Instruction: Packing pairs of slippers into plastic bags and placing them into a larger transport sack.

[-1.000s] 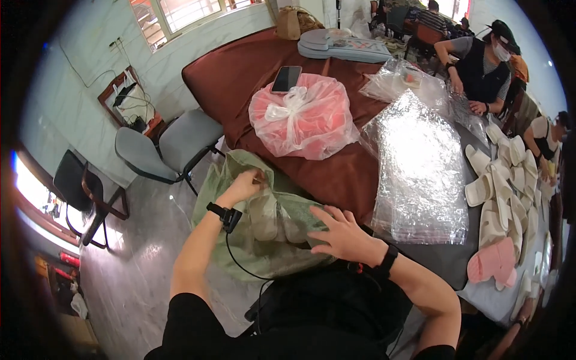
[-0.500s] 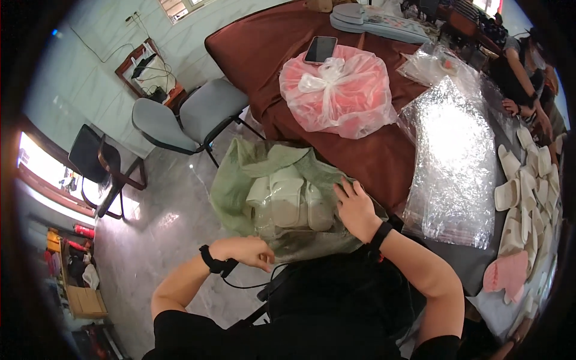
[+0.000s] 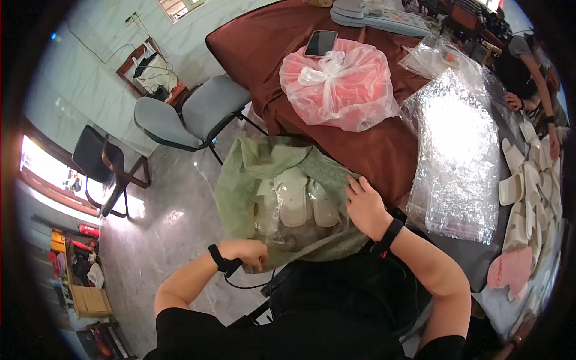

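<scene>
Green sack [image 3: 235,186] right in front of the person's black-clad lap, near rim against the lap. Mouth open, facing up toward the camera; long axis looks roughly 10 to 4 o'clock, outline floppy, so approximate. Clock directions below taken from the sack.

Left hand [image 3: 245,253] at 7–8: fingers curled in, closed on the sack's near-left edge. Right hand [image 3: 367,207] at 3: half open, fingers a bit spread, fingertips on the right rim; thumb hidden, can't tell if it pinches the cloth. Black band on each wrist, dark cable off the left one.

Inside sack: pale slippers [image 3: 292,204] in clear, shiny wrap, side by side, long axes about 12–6, rounded ends toward 6. Neither hand touches them.

Further out: brown cloth [image 3: 360,150] over a table, 12 to 2. Clear film packs [image 3: 453,192] between 2 and 3, long axis near 12–6. Pink mitten-shaped piece [image 3: 510,270] between 3 and 4, beside a heap of cream slippers [image 3: 531,180] at 3. Grey chair [image 3: 162,123] at 10. Tied pink bag [image 3: 342,99] at 1, dark phone [image 3: 321,43] on its far edge. Co-worker's hand [image 3: 513,100] at 2. Farthest: blue-grey case [image 3: 378,21] at 1.
</scene>
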A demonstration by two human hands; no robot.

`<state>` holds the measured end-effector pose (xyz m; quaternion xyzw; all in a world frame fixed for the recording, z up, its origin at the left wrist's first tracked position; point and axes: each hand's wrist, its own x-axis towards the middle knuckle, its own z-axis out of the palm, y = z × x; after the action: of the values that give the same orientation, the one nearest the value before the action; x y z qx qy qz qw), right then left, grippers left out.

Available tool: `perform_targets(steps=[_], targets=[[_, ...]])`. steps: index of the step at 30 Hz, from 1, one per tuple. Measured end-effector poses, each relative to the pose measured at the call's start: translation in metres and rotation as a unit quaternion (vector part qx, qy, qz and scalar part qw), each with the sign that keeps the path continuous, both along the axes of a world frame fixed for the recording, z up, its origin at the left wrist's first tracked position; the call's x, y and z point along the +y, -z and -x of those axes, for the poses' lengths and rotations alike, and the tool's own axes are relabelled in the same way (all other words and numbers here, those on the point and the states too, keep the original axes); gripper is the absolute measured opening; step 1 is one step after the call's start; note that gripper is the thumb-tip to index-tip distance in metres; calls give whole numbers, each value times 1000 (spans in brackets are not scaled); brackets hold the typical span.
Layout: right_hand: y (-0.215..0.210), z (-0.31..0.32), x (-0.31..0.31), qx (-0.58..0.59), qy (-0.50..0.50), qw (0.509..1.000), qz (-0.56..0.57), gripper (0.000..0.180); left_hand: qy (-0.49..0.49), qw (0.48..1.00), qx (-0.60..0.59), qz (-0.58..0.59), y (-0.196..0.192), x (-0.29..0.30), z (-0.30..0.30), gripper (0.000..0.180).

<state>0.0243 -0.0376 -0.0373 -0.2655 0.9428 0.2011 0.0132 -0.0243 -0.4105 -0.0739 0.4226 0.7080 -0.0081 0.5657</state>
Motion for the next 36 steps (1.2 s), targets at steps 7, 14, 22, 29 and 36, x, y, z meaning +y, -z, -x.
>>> perform_targets(steps=[7,14,22,29,36], targets=[[-10,-16,-11,-26,20,999,31,31,-134,891,398,-171,-10,90,56,94],[-37,-50,-22,-345,36,920,181,39,-202,925,320,-36,49,120,128,122],[-45,-48,-10,-211,2,966,151,12,-222,945,241,-20,109,163,238,95],[-62,-45,-14,-4,-38,962,269,8,-178,911,368,-50,163,115,268,80],[-45,-65,-12,-9,-54,966,255,8,-239,925,250,-158,75,93,238,76]])
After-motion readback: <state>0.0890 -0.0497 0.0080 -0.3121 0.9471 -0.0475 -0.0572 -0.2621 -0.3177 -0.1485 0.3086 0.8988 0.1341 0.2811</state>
